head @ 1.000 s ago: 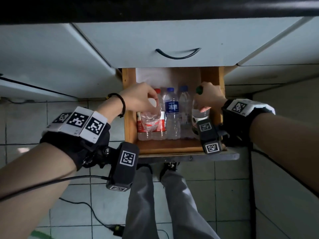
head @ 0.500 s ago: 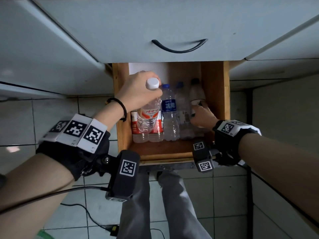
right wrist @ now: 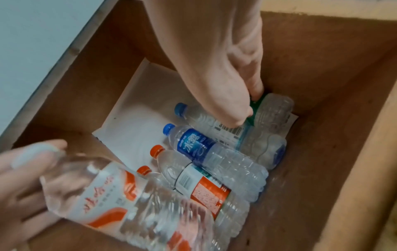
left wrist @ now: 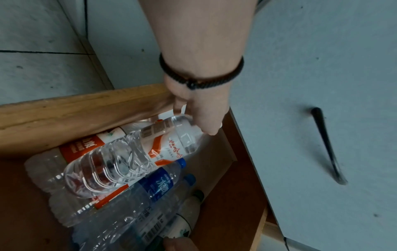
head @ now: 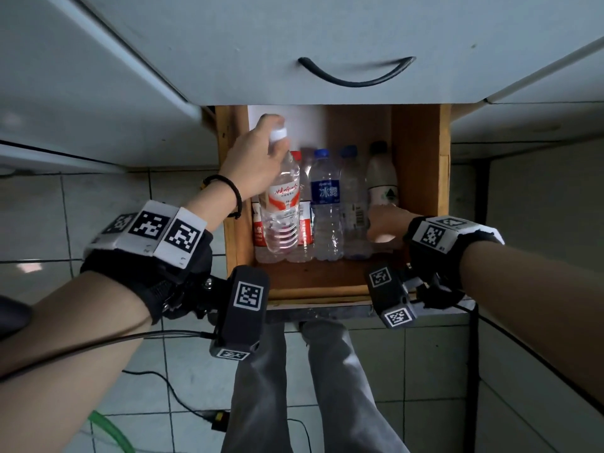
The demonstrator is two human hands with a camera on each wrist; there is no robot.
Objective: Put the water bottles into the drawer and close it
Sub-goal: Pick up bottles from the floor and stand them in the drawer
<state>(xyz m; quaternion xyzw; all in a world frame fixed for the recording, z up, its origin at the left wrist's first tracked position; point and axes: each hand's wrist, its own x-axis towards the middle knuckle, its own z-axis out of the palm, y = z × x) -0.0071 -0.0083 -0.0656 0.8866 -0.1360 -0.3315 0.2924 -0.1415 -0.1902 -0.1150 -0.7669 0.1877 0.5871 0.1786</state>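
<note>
The wooden drawer (head: 416, 165) stands pulled out, with several water bottles lying side by side in it. My left hand (head: 271, 138) grips a white-capped bottle with a red-and-white label (head: 282, 217) by its neck, tilted over two red-label bottles (head: 305, 225) at the drawer's left. The same held bottle (left wrist: 120, 159) shows in the left wrist view. My right hand (head: 384, 225) pinches the lower end of a green-label bottle (head: 382, 181) lying against the right wall, beside a blue-label bottle (head: 325, 197). Thumb and fingers of the right hand (right wrist: 247, 108) close round the green-label bottle (right wrist: 272, 108).
Above the open drawer hangs a grey drawer front with a black curved handle (head: 356, 73). A white sheet (head: 304, 125) lies at the drawer's back. My legs (head: 294, 387) stand below the drawer's front edge, and a black cable (head: 163, 384) runs over the tiled floor.
My right hand laid the green-capped bottle down at the drawer's right side and now holds its lower end. My left hand tipped its bottle from upright to slanted over the red-label bottles.
</note>
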